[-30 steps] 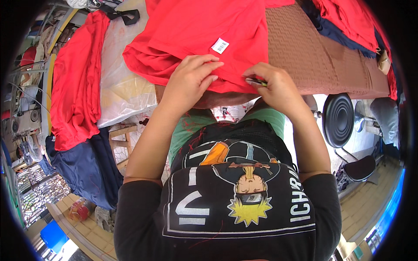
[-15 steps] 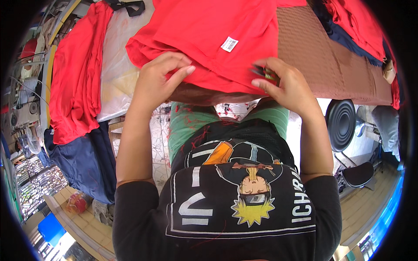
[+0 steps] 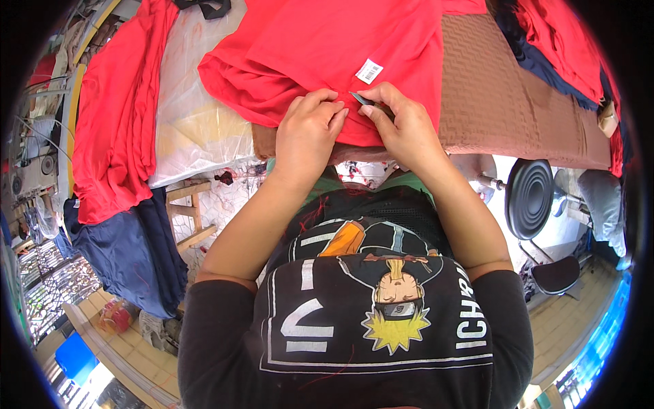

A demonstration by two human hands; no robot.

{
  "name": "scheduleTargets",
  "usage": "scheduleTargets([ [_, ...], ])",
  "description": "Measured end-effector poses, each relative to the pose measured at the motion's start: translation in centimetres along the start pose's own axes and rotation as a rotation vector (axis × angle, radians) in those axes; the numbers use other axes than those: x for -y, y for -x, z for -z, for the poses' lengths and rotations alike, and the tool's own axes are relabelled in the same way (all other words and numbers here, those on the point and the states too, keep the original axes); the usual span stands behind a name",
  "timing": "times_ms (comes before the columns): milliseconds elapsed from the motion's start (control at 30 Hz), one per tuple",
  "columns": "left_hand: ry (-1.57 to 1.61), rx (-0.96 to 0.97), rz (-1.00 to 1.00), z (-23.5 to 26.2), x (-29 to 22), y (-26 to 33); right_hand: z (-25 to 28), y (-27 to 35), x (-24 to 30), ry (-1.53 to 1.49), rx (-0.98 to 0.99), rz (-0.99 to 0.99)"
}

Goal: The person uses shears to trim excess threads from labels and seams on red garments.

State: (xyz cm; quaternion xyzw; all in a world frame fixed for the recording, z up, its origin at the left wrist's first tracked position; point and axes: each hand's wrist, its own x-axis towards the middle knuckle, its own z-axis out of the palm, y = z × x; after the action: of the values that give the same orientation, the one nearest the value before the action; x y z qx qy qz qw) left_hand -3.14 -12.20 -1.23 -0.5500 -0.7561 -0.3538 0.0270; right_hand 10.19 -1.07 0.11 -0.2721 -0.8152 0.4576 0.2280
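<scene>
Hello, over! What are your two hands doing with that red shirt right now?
Left hand pressing flat on the red cotton garment. Right hand pinching a small dark metal tool at its hem. White paper tag just beyond the fingers, nothing blocking.

Brown cloth [image 3: 518,109] right of our hands lies bare; red garment [image 3: 327,48] bunches ahead, plastic sheet [image 3: 194,123] crowds left.
</scene>
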Motion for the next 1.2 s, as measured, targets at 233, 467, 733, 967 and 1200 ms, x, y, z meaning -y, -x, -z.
scheduleTargets([
  [233, 0.175, 0.121, 0.135, 1.0, 0.8, -0.4, 0.0, 0.4, 0.2, 0.006, -0.010, -0.003],
  [467, 0.480, 0.303, 0.275, 2.7, 2.0, -1.4, 0.2, 1.1, 0.3, 0.048, -0.012, 0.080],
  [733, 0.597, 0.384, 0.319, 3.2, 2.3, -1.7, 0.2, 1.4, 0.7, 0.261, 0.026, 0.239],
  [967, 0.361, 0.301, 0.155, 3.4, 2.1, -1.5, 0.5, 1.3, 1.0, 0.317, 0.003, 0.264],
  [1200, 0.086, 0.087, 0.042, 2.4, -0.3, -0.7, 1.0, 0.8, 1.1, 0.171, -0.073, 0.200],
])
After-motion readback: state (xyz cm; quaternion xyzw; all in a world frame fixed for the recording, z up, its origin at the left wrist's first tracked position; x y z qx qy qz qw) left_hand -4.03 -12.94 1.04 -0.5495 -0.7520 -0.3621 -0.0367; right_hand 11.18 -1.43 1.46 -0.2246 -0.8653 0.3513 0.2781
